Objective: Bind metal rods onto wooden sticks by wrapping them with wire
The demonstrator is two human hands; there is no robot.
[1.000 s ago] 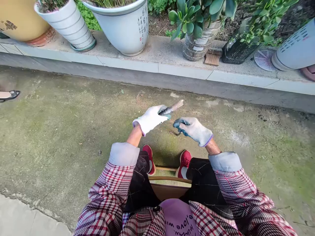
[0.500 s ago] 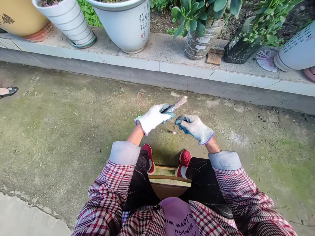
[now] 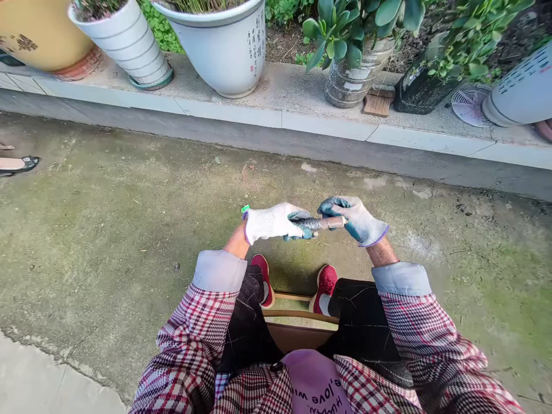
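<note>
My left hand (image 3: 273, 222), in a white glove with dark green palm and fingertips, is closed around a short stick (image 3: 335, 222). The stick lies nearly level, its pale cut end pointing right. Dark, shiny wire (image 3: 311, 223) is wound in close turns about its middle, and one looser turn shows nearer the cut end. My right hand (image 3: 356, 219), gloved the same way, is closed at the stick's right part, its fingertips pinched above the loose turn. The thin strand between those fingers is hard to make out.
Ahead runs a low tiled ledge (image 3: 241, 115) with several potted plants, including a large white pot (image 3: 215, 49) and a plastic-bottle planter (image 3: 351, 80). Another person's foot in a black shoe (image 3: 30, 163) is at far left. My red shoes (image 3: 326, 280) rest on mossy concrete.
The stick has swung from slanting up to nearly level and come lower. My right hand has moved right and now sits at its cut end, with a loose wire turn around it.
</note>
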